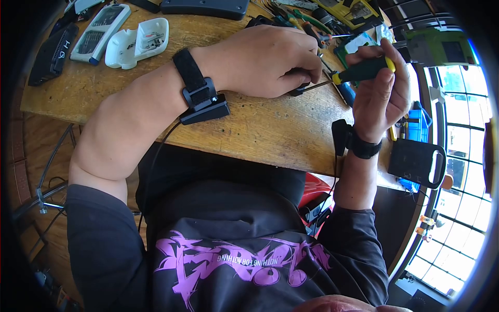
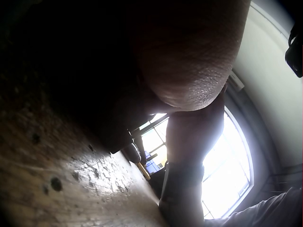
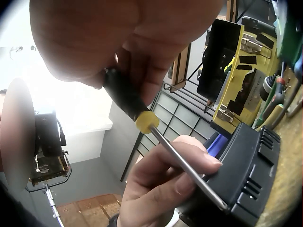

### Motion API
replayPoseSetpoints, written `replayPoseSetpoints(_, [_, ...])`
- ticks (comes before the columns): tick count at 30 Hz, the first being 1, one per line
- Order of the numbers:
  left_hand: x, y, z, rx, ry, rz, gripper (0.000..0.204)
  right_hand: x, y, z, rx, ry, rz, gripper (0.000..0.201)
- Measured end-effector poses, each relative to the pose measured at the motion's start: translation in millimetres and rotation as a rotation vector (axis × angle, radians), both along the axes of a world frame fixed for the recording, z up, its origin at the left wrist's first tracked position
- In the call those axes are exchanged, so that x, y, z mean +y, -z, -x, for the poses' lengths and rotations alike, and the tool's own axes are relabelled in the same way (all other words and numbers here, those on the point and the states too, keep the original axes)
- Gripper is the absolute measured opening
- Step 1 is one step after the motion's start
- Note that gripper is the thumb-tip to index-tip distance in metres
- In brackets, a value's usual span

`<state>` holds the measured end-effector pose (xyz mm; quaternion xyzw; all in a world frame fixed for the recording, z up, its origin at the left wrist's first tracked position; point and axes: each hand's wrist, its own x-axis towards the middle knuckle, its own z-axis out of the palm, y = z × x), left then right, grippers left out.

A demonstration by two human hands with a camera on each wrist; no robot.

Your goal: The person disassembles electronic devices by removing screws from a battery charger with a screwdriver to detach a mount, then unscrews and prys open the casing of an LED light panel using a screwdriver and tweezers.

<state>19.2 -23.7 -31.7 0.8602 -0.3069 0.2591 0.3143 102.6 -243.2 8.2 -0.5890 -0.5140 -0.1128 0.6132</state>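
Note:
In the head view the right hand (image 1: 382, 88) holds a screwdriver (image 1: 364, 70) by its dark green handle with yellow ends, shaft pointing left. The left hand (image 1: 270, 62) lies over a small dark part at the shaft's tip, mostly hidden beneath it. The right wrist view shows a black plastic case (image 3: 241, 175) with ridged slots; the screwdriver's tip touches or nearly touches its edge. There the left hand's fingers (image 3: 189, 161) pinch the case near the shaft, and the right hand (image 3: 128, 42) grips the handle (image 3: 123, 92). The left wrist view is mostly dark.
On the wooden table (image 1: 249, 125), an open white case (image 1: 138, 44) of small bits, a bit set (image 1: 100, 34) and a black box (image 1: 53, 54) stand at the left. Several tools and a yellow case (image 1: 353, 15) lie behind the hands. A black case (image 1: 416, 162) is at the right.

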Motion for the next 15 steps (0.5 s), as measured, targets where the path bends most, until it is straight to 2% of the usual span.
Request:
replayPoseSetpoints(1, [0.1, -0.1, -0.1, -0.004, -0.002, -0.004, 0.007, 1.0, -1.0, -0.4, 0.026, -0.065, 0.006, 0.043])
replayPoseSetpoints(5, [-0.1, -0.1, 1.7, 0.008, -0.009, 0.0, 0.007, 2.5, -1.8, 4.1, 0.075, -0.063, 0.005, 0.044])
replayPoseSetpoints(7, [1.0, 0.1, 0.0, 0.006, 0.01, 0.009, 0.007, 2.9, -2.0, 6.9, 0.179, -0.19, -0.045, 0.048])
replayPoseSetpoints(8, [1.0, 0.5, -0.6, 0.007, 0.011, 0.01, 0.007, 2.6, -1.9, 3.1, 0.18, -0.189, -0.044, 0.048])
replayPoseSetpoints(10, [1.2, 1.5, -2.0, -0.009, 0.03, 0.019, 0.007, 2.1, -1.4, -8.1, -0.298, -0.099, 0.113, 0.052])
replayPoseSetpoints(11, [1.5, 1.6, -2.2, -0.007, 0.032, 0.02, 0.007, 6.3, -0.3, -4.7, -0.386, -0.01, 0.135, 0.057])
replayPoseSetpoints(13, [1.6, 2.1, -2.2, -0.011, 0.034, 0.027, 0.01, 8.3, 6.3, 7.8, -0.103, -0.029, 0.13, 0.06])
replayPoseSetpoints(15, [1.7, 2.6, -2.1, -0.016, 0.029, 0.028, 0.011, 6.1, 6.8, 5.1, -0.07, -0.085, 0.137, 0.059])
